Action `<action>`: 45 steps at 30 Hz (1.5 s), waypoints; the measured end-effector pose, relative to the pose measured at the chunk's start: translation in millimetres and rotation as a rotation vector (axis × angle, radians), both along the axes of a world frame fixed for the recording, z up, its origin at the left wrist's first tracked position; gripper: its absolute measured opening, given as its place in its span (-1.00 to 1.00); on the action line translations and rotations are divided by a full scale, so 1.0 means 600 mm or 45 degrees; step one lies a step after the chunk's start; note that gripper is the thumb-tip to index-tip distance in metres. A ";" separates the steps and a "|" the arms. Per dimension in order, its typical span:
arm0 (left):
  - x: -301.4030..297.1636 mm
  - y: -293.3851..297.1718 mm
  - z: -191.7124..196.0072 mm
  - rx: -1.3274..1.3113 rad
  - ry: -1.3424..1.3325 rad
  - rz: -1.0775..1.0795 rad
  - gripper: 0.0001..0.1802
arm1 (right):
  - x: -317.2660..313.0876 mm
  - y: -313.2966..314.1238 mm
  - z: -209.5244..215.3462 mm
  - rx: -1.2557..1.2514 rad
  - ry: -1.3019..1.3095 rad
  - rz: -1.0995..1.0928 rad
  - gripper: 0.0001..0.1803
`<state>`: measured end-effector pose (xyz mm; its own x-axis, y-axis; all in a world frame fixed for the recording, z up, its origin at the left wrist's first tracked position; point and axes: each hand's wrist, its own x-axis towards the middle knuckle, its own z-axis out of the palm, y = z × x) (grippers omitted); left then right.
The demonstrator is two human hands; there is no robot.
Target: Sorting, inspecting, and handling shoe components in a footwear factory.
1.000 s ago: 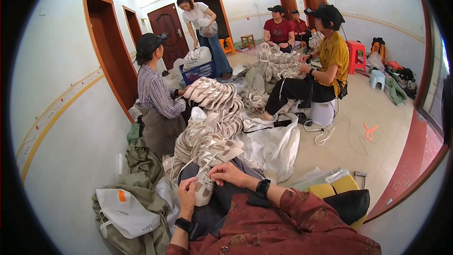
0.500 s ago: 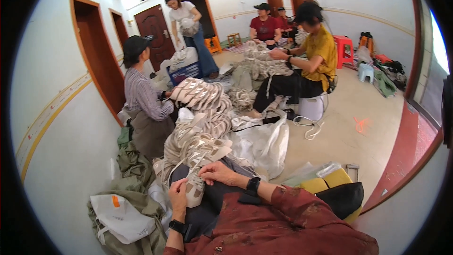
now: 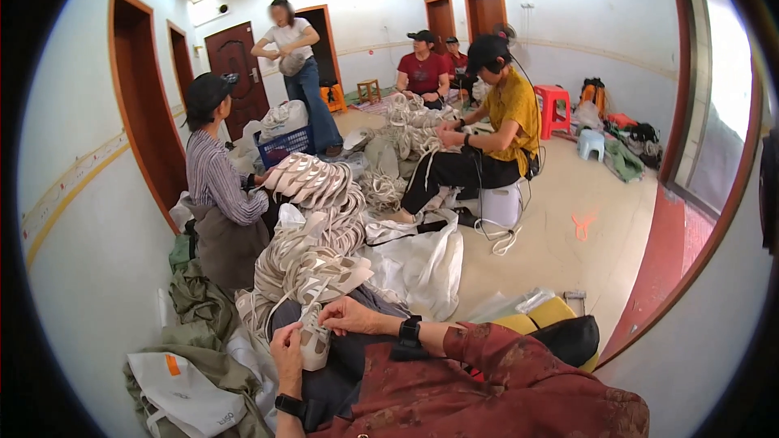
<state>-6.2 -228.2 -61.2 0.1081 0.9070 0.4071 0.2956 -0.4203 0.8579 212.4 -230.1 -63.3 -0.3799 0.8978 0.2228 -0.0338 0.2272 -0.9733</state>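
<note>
A beige and tan shoe upper [image 3: 315, 349] with pale laces rests on my lap, its toe toward me. At its left edge my left hand [image 3: 286, 352] is closed, thumb and fingertips pinched at the lacing. My right hand [image 3: 354, 316] comes in from the right, with thumb and forefinger pinched on a shoelace over the upper's middle. The thin lace ends between the fingers are too small to follow. Just beyond both hands, a long stack of similar laced uppers [image 3: 312, 231] leans away from my knees.
A person in a striped shirt [image 3: 217, 174] sits left of the stack. Another in yellow [image 3: 507, 130] works on a white stool [image 3: 501, 204]. A white sack [image 3: 418, 264] lies right of the stack, a white bag [image 3: 191, 393] at lower left. A blue crate [image 3: 284, 144] stands farther back.
The view has swung slightly right and up, so the room sits farther left. The standing person has straightened, arms raised. My hands stay at the same upper, fingers still pinched.
</note>
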 end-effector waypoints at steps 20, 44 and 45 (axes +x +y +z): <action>0.004 0.002 -0.014 0.037 -0.081 0.011 -0.79 | -0.009 -0.005 0.004 0.022 -0.140 -0.018 -0.85; -0.029 -0.016 0.046 -0.178 -0.134 -0.135 -0.79 | -0.009 -0.018 0.000 0.226 -0.090 0.026 -0.85; -0.031 -0.025 0.063 -0.079 -0.099 -0.143 -0.79 | -0.011 -0.018 0.001 0.218 -0.074 0.045 -0.85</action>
